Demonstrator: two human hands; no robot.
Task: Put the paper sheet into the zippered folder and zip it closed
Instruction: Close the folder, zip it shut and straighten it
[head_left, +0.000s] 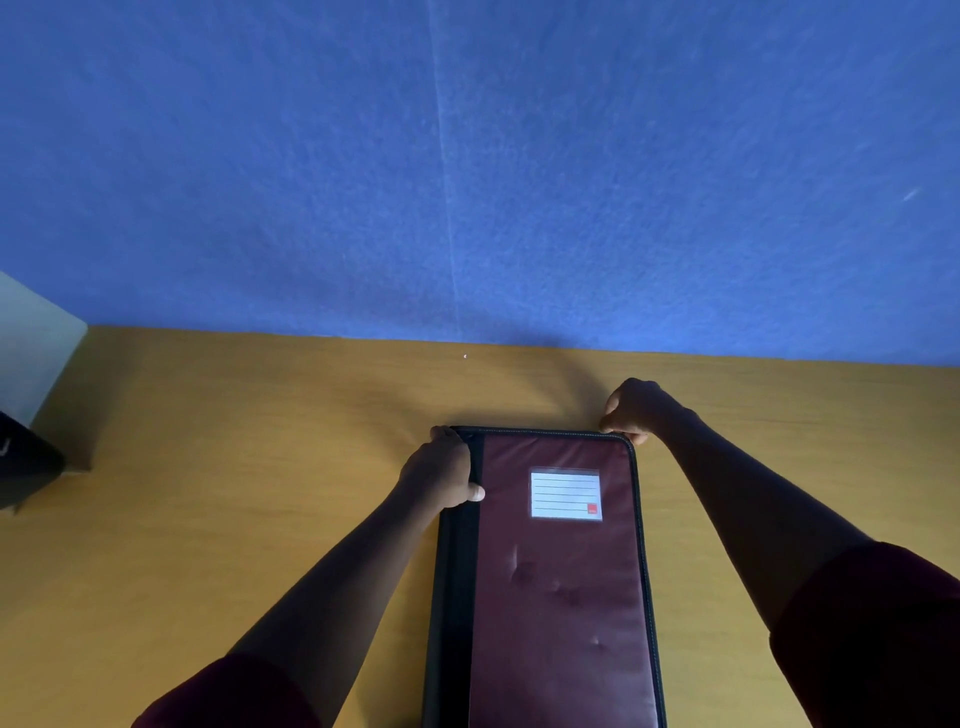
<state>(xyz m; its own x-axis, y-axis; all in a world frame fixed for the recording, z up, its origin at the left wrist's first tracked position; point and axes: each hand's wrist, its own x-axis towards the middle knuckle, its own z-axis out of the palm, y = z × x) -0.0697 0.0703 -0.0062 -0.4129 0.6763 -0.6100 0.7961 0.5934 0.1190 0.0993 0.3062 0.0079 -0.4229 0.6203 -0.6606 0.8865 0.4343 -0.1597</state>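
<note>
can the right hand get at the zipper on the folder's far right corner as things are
Probably yes. The right hand is already at the far right corner of the folder, fingers curled on its zippered edge, and nothing lies between them. The left hand grips the far left corner. The zipper pull itself isn't visible.

A zippered folder (561, 582) lies closed and flat on a table (234, 467), right of the table's middle, its long side running from the near edge of the view toward the far wall (467, 156). A label pocket (565, 493) sits on the folder's cover, toward its far end. The left hand (441, 473) grips the folder's far left corner, thumb on the cover; the right hand (636, 408) pinches at the far right corner, on the zipper edge. Both forearms reach in from the near side, one on either flank of the folder. At the table's far left stands a box (36, 353), with a dark object (26, 462) just in front of it.
</note>
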